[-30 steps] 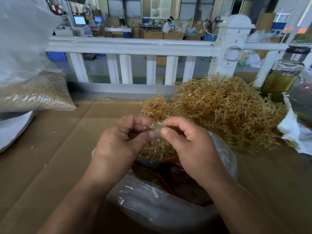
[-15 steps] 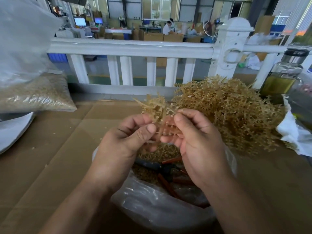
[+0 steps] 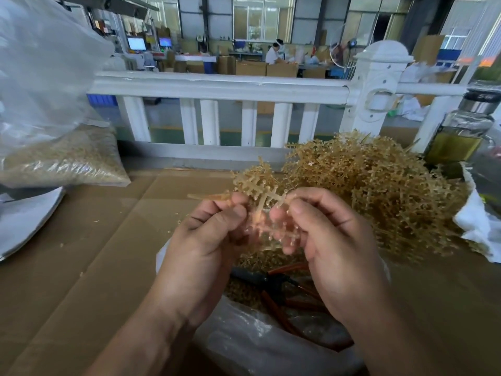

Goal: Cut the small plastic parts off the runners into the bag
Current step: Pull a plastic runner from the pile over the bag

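Runner (image 3: 260, 196) sits fingertip-pinched between your left hand (image 3: 206, 240) and right hand (image 3: 330, 240), above the bag (image 3: 257, 348) at the cardboard's (image 3: 95, 253) near edge. You seem to be positioning it; next, free one hand for the cutters (image 3: 271, 280) inside the bag.

One left hand (image 3: 206, 240), one right hand (image 3: 333, 240), one held runner (image 3: 254, 185), one runner heap (image 3: 379, 191), one open bag (image 3: 257, 346), one filled bag (image 3: 67, 161), one cutter (image 3: 271, 280), one jar (image 3: 461, 131).
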